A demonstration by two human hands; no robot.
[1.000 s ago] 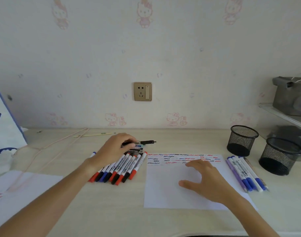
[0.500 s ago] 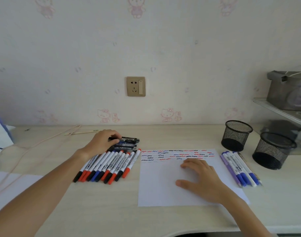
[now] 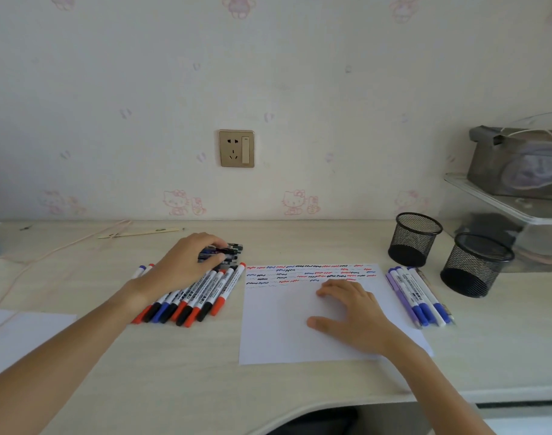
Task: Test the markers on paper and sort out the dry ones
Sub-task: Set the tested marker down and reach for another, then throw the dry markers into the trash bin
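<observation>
A white sheet of paper [image 3: 284,337] lies in front of me, with red, blue and black squiggles [image 3: 309,273] across its top. My right hand [image 3: 353,315] rests flat on it, fingers spread. A row of red, blue and black capped markers [image 3: 202,296] lies left of the paper. Behind that row sits a small stack of dark markers [image 3: 232,251]. My left hand [image 3: 183,268] reaches over the row, and its fingertips and thumb pinch a dark marker on that stack. Several blue and purple markers [image 3: 416,296] lie right of the paper.
Two black mesh pen cups [image 3: 414,240] [image 3: 475,265] stand at the right. Behind them is a clear shelf unit [image 3: 519,202] holding a grey box. Another white sheet [image 3: 17,337] lies at the left edge. A pale cable [image 3: 49,255] and a wooden stick [image 3: 139,233] lie at the back left.
My left hand has brought the black marker it held above the row down onto the stack of dark markers. My right hand has stayed on the paper.
</observation>
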